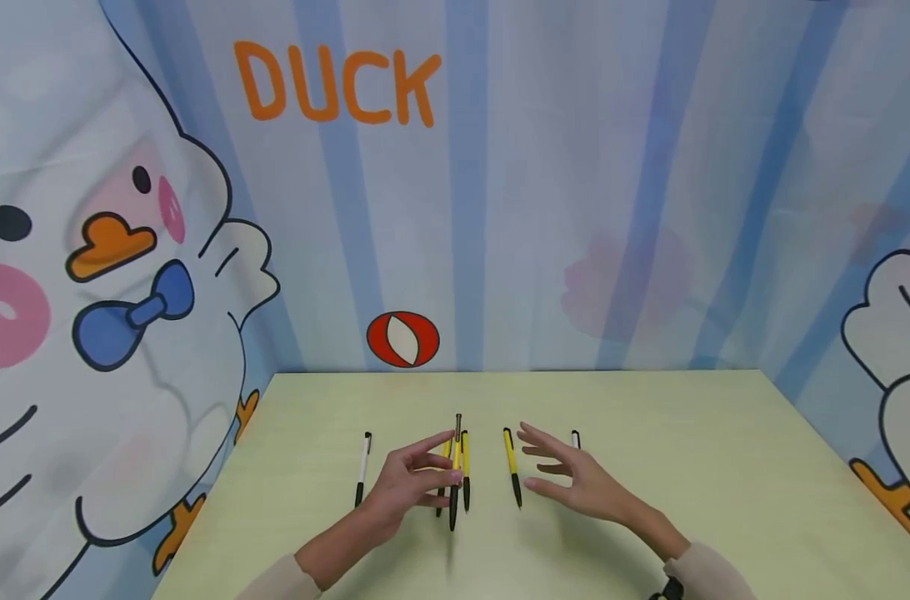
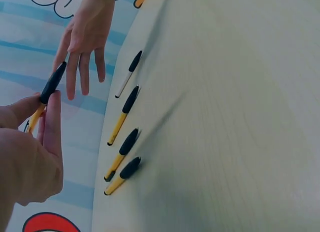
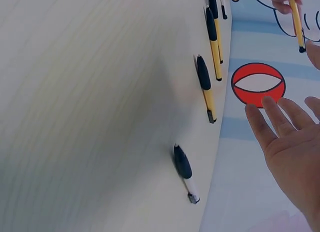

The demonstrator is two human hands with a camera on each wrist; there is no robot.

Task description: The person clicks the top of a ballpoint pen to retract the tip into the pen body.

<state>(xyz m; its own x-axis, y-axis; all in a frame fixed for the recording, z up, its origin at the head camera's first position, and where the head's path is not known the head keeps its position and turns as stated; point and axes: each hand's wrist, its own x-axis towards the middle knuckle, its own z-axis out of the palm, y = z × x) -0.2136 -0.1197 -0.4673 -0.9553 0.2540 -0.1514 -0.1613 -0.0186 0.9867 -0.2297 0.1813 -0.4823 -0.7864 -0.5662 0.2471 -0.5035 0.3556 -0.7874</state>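
Observation:
My left hand [image 1: 406, 483] pinches a yellow and black pen [image 1: 454, 500] between thumb and fingers, held above the table with its black end downward. In the left wrist view the black grip of this pen [image 2: 52, 82] sticks out past the fingertips. Beneath it lie two yellow and black pens [image 1: 466, 479], one partly hidden by the hand. My right hand [image 1: 582, 485] hovers with fingers spread and holds nothing. Just left of its fingertips lies another yellow pen [image 1: 512, 462]. A white and black pen [image 3: 184, 167] lies by the right hand, mostly hidden in the head view.
Another white and black pen [image 1: 363, 467] lies left of the left hand. All the pens rest on a pale yellow table [image 1: 650, 417]. A striped blue and white cloth [image 1: 530, 208] with duck drawings hangs behind the table and at its sides.

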